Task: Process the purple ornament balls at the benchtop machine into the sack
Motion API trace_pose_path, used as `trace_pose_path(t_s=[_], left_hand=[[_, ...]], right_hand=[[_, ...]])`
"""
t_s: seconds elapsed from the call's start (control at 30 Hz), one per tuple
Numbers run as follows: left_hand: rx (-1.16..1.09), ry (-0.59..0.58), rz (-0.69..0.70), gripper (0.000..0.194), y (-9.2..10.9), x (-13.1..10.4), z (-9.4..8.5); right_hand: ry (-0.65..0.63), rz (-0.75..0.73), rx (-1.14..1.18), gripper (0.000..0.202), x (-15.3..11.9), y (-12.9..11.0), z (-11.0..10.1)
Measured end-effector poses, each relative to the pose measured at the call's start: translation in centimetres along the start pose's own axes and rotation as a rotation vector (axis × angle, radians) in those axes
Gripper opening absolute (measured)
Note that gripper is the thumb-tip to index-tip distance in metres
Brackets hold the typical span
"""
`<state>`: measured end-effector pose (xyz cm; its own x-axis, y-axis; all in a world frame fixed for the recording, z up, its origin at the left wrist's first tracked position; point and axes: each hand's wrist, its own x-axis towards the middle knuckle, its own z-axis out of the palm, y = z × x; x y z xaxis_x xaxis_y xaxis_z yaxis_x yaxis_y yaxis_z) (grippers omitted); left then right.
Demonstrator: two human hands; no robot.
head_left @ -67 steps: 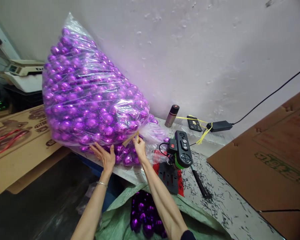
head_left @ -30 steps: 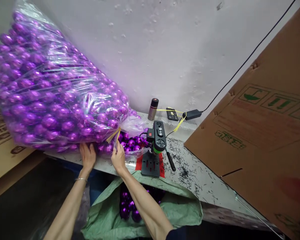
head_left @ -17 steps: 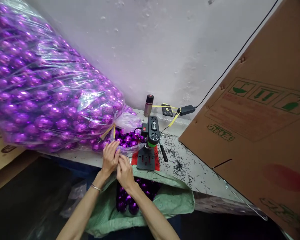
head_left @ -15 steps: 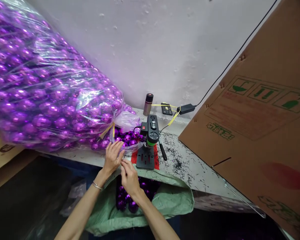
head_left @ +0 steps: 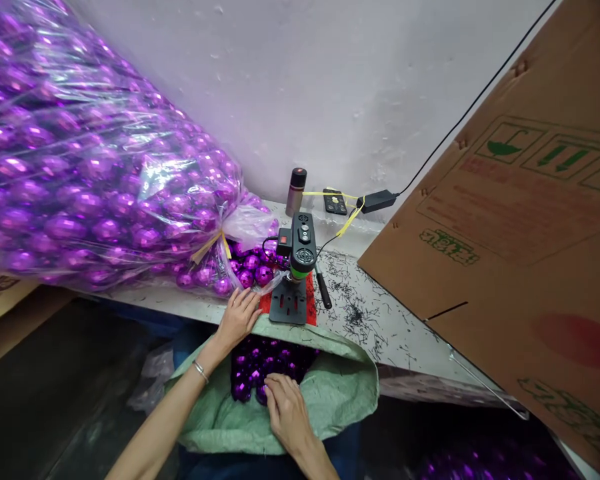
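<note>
Holding the right hand (head_left: pixel 289 413) inside the sack (head_left: pixel 340 393), at 6 o'clock from the middle of the view, with fingers bent over the purple balls (head_left: pixel 250 367), close against the nearest; cannot tell whether pinching it. Resting the left hand (head_left: pixel 237 319) at 7 o'clock, by the sack's far rim (head_left: pixel 330 341) and the table (head_left: pixel 180 303) edge, with fingers stretched nearly flat, side by side, aimed between 1 and 2 o'clock; cannot tell whether touching the loose film (head_left: pixel 276 283) just beyond. Seeing the sack gape upward, with its mouth's long axis from 9 to 3 o'clock and the balls bunched toward 11 inside. Seeing also, between 9 and 10 o'clock, a stuffed clear bag (head_left: pixel 153 175), with its long axis slanting from 10 to 4 and its tied neck (head_left: pixel 223 225) pointing at the press (head_left: pixel 303 243). Finding a flask (head_left: pixel 295 200) at 12 o'clock, just behind the press, and a carton (head_left: pixel 505 260) at 3.
</note>
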<state>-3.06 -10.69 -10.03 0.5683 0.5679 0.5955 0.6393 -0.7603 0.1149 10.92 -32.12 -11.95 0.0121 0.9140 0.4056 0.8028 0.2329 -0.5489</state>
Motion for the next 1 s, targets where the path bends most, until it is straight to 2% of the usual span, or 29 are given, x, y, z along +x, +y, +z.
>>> trace_pose_path(t_s=[0.13,0.3,0.4,0.6,0.7,0.87,0.93,1.0], left_hand=[[-0.056,-0.033,-0.041,0.034,-0.2,0.3,-0.3],[-0.169,-0.006,-0.128,0.034,-0.7,0.5,0.1],[-0.199,0.017,-0.162,0.033,-0.9,0.5,0.2],[-0.206,-0.005,-0.188,0.033,-1.0,0.7,0.0],[-0.201,-0.009,-0.199,0.034,-0.9,0.8,-0.1],[-0.208,-0.016,-0.187,0.035,-1.1,1.0,-0.2],[-0.208,-0.013,-0.182,0.036,-1.1,1.0,-0.2],[-0.206,-0.014,-0.181,0.037,-1.2,0.9,-0.1]], right_hand=[[-0.228,0.058,0.036,0.029,-0.1,-0.4,-0.2],[-0.695,0.165,0.052,0.034,-1.3,-1.7,-1.3],[-0.823,0.185,0.097,0.044,-2.4,-2.4,-2.4],[-0.861,0.218,-0.012,0.049,-3.2,-2.6,-3.2],[-0.783,0.199,-0.059,0.052,-2.8,-2.6,-3.8],[-0.59,0.145,-0.032,0.062,-2.3,-2.5,-6.5],[-0.562,0.114,-0.033,0.062,-2.3,-2.7,-7.4],[-0.601,0.097,-0.066,0.058,-2.4,-3.1,-7.7]])
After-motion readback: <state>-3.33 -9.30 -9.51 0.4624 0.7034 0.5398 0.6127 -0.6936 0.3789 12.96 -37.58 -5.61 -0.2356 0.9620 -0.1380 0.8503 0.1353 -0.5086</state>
